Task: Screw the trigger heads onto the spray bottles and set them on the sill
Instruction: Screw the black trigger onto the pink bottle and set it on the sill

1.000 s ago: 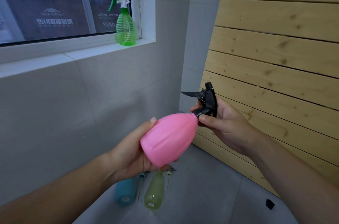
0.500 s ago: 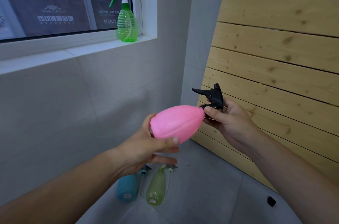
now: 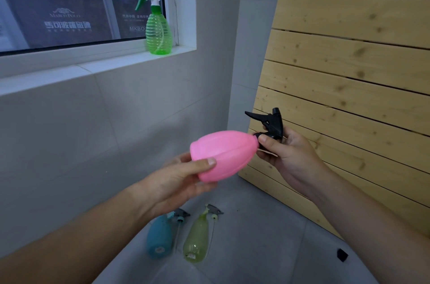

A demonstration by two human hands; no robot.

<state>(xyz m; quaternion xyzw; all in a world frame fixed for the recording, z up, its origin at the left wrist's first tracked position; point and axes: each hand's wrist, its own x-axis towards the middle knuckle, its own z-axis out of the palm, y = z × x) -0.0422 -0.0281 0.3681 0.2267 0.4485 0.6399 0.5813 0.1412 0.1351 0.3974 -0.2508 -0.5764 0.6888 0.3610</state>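
Observation:
I hold a pink spray bottle (image 3: 223,155) sideways in mid-air. My left hand (image 3: 176,181) grips its wide base, thumb on top. A black trigger head (image 3: 270,124) sits at the bottle's neck, and my right hand (image 3: 286,155) pinches its collar with thumb and fingers. A clear green spray bottle (image 3: 158,35) with a white and green trigger stands upright on the window sill (image 3: 97,64) at its right end. On the floor below lie a teal bottle (image 3: 159,236) and a pale yellow-green bottle (image 3: 196,240), each with a trigger head and tube beside it.
A slatted wooden panel (image 3: 349,97) leans against the wall to the right, close behind my right hand. Grey tiled wall runs under the sill. A small black piece (image 3: 342,254) lies on the grey floor at the right.
The pink bottle has risen and turned from base-down toward level. My left hand shifted its grip from under the base to thumb-on-top. The right hand stays on the black head.

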